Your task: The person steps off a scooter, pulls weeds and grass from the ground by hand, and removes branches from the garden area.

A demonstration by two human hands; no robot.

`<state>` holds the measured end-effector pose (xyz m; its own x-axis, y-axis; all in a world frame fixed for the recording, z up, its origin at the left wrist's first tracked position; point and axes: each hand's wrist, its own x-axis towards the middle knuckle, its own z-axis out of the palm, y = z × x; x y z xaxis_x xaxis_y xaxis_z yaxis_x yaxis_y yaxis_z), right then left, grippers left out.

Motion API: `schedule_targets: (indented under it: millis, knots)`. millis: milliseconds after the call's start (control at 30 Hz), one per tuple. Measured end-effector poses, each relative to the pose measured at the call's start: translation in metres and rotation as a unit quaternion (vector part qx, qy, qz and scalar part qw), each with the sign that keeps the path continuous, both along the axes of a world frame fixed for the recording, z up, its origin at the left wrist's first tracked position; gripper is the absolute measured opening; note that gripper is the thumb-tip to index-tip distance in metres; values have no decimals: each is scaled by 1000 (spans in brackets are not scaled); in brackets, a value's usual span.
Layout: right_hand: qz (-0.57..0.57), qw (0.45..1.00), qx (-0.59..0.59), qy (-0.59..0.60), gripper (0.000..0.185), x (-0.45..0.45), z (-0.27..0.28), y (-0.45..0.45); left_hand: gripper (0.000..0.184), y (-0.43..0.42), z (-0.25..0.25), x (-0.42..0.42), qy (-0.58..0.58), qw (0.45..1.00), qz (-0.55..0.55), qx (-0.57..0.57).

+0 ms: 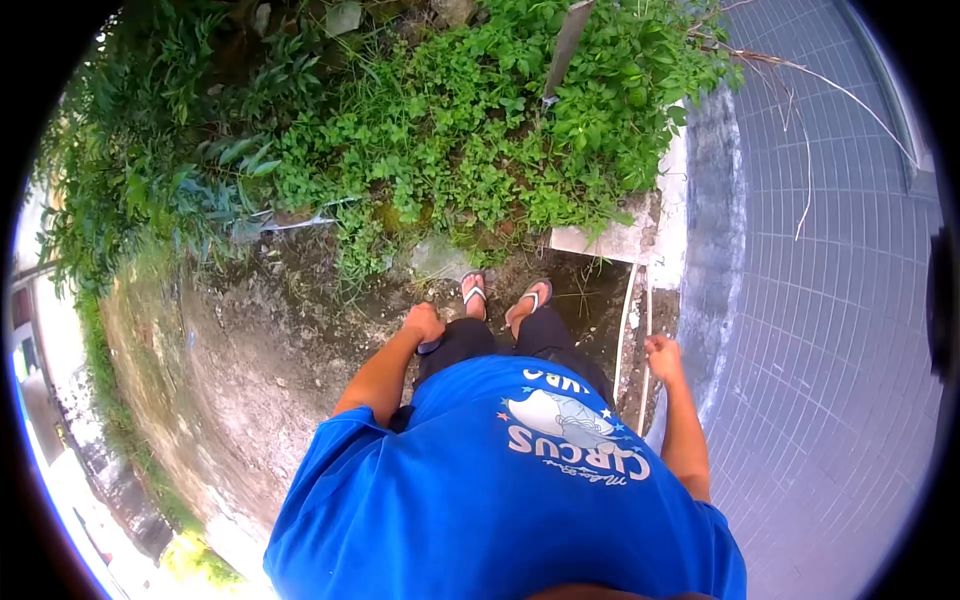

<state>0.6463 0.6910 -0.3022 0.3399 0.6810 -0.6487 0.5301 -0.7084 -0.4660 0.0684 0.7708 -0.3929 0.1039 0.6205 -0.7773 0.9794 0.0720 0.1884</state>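
While your left hand [423, 322] sits near the middle of the frame by your dark shorts [466, 343], its fingers are curled in and its palm is hidden, so you cannot tell whether it grips anything. Your right hand [664, 357], right of centre, is loosely bent, nearest the pale pipes [626, 312]; whether its fingertips pinch something or meet at all, you cannot tell. The pipes run along the ground from the edge of a concrete slab [600, 241]. Just above centre, your sandals [475, 294] are on the ground at the edge of the green plants [440, 130], which fill the upper left and upper middle, with a wooden stake [568, 50] among them. Tiles [820, 290] cover the right side. No handling shows as begun or finished, so you cannot judge what is done or left.
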Motion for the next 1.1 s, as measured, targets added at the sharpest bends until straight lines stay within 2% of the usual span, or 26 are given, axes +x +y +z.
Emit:
schedule_targets:
  millis: [33, 200, 233, 300, 333, 367, 467, 533, 600, 633, 667, 733, 767, 867, 933, 1000, 1067, 1100]
  knots:
    - [21, 1000, -6, 1, 18, -12, -2, -3, 58, -4, -4, -14, 15, 998, 14, -54]
    - [102, 991, -40, 74, 19, -76, -30, 15, 55, -35, 15, -45, 56, 991, 116, -30]
    - [153, 982, -79, 73, 20, -79, -29, 19, 54, -38, 17, -44, 65, 990, 123, -34]
    - [248, 965, -62, 63, 22, -78, -48, 31, 50, -38, 27, -31, 53, 984, 170, -27]
    - [296, 952, -55, 55, 22, -72, -55, 34, 49, -40, 28, -28, 39, 987, 156, -22]
    - [291, 956, -36, 23, 24, -70, -55, 42, 48, -38, 28, -27, 25, 990, 140, -16]
    - [162, 985, -49, -19, 27, -65, -34, 76, 42, -22, 56, -20, 6, 992, 127, 12]
    - [90, 995, 2, 31, 26, -64, -25, 87, 40, -7, 67, -28, -31, 994, 100, 4]
    - [167, 983, 53, -60, 25, -54, -34, 93, 40, -5, 50, -40, -41, 996, 73, 23]
    - [168, 979, 72, -89, 25, -52, -35, 91, 40, -7, 40, -46, -49, 997, 59, 31]
    - [110, 992, 31, -57, 25, -74, 0, 97, 40, -9, 33, -52, -65, 996, 46, 26]
    - [124, 988, 60, -73, 26, -74, -20, 79, 41, -7, 19, -72, -93, 995, 28, 21]
    - [117, 988, 59, -79, 27, -87, -23, 75, 38, -15, 18, -78, -76, 993, 36, 86]
    - [98, 992, 14, -75, 29, -139, -13, 39, 35, -17, 18, -118, -111, 991, 72, 34]
    - [87, 994, -56, -48, 29, -204, 20, 27, 36, -23, 24, -154, -104, 989, 103, 29]
    - [149, 984, -73, -57, 29, -231, 5, 0, 37, -33, 29, -191, -77, 987, 139, 36]
    - [208, 973, -82, -58, 28, -264, 0, -17, 38, -57, -6, -241, -13, 989, 148, 19]
    - [210, 974, -76, -48, 28, -278, -1, -23, 41, -60, -3, -260, 11, 996, 87, -7]
